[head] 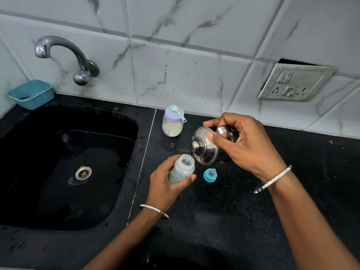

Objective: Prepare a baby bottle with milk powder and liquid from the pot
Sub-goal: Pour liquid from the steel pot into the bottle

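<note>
My left hand (163,184) grips an open, clear baby bottle (183,168) above the black counter. My right hand (245,145) holds a small steel pot (210,147), tilted toward the bottle, and its thumb presses on the steel lid (202,151). The pot's rim touches the bottle's mouth. A blue cap with the teat (210,175) lies on the counter just right of the bottle. Behind them a milk powder jar (173,123) with a lilac lid stands near the wall, and a green scoop (178,113) lies on top of it.
A black sink (64,168) with a steel drain lies to the left, under a wall tap (64,55). A blue tub (31,94) sits at the sink's back left corner. A loose socket plate (292,82) hangs on the tiled wall. Black counter (224,211) spreads right.
</note>
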The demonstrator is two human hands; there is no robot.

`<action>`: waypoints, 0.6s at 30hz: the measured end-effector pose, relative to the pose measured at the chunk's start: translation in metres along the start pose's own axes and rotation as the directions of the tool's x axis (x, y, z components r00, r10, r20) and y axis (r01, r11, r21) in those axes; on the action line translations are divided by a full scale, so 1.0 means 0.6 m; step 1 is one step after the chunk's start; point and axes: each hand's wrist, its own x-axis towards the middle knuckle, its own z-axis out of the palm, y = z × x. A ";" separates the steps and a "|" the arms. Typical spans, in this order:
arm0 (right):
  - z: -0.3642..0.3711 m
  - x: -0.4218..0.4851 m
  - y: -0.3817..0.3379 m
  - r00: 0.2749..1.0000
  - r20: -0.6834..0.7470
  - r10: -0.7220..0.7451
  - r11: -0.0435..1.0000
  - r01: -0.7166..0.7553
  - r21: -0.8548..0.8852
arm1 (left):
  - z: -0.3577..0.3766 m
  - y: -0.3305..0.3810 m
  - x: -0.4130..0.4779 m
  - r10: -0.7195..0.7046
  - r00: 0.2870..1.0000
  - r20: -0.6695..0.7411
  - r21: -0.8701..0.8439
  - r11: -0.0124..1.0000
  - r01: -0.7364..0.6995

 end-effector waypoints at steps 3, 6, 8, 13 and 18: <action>0.001 -0.001 0.000 1.000 0.003 -0.005 1.000 0.005 -0.001 | 0.001 -0.001 0.000 0.001 1.000 0.003 0.004 1.000 -0.001; 0.001 -0.001 0.000 1.000 0.006 -0.008 1.000 0.008 -0.005 | 0.000 -0.002 0.000 0.006 1.000 0.000 0.003 1.000 -0.006; 0.001 -0.001 0.000 1.000 0.006 -0.010 1.000 0.010 -0.008 | -0.001 -0.003 -0.001 0.008 1.000 -0.002 -0.004 1.000 -0.008; 0.000 -0.003 -0.001 1.000 0.008 -0.010 1.000 0.010 -0.014 | 0.000 -0.001 0.000 0.008 1.000 0.003 -0.003 1.000 -0.008; -0.001 -0.005 -0.003 1.000 0.005 -0.007 1.000 0.007 -0.019 | -0.001 0.000 -0.002 0.000 1.000 0.006 -0.001 1.000 0.000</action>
